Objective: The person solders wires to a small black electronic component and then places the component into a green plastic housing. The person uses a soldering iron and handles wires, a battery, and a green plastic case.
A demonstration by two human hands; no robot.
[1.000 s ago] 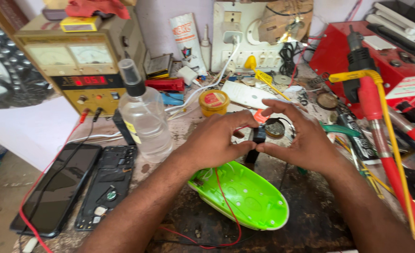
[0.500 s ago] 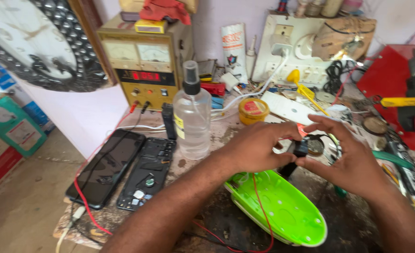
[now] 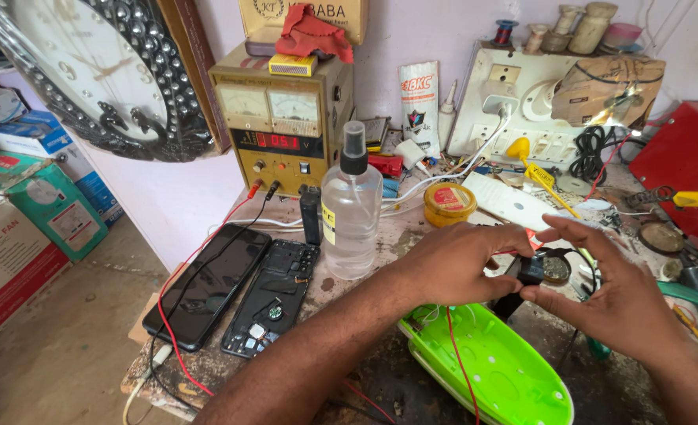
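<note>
Near: green plastic shell [image 3: 494, 374] lies open on counter [image 3: 412, 232], red wire [image 3: 457, 354] trailing inside. Above it, left hand [image 3: 451, 264] and right hand [image 3: 612, 295] pinch small black part [image 3: 530, 270] between fingertips, steadying it. Far left: spray bottle [image 3: 351, 205], power supply [image 3: 279, 130].

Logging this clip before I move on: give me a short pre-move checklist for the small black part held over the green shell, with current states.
1. Small black part pinched by both hands: ok.
2. Left hand and right hand in view: ok.
3. Green shell lying open below the hands: ok.
4. Red wire free of the fingers: cannot tell.
5. Spray bottle upright, apart from the hands: ok.
</note>
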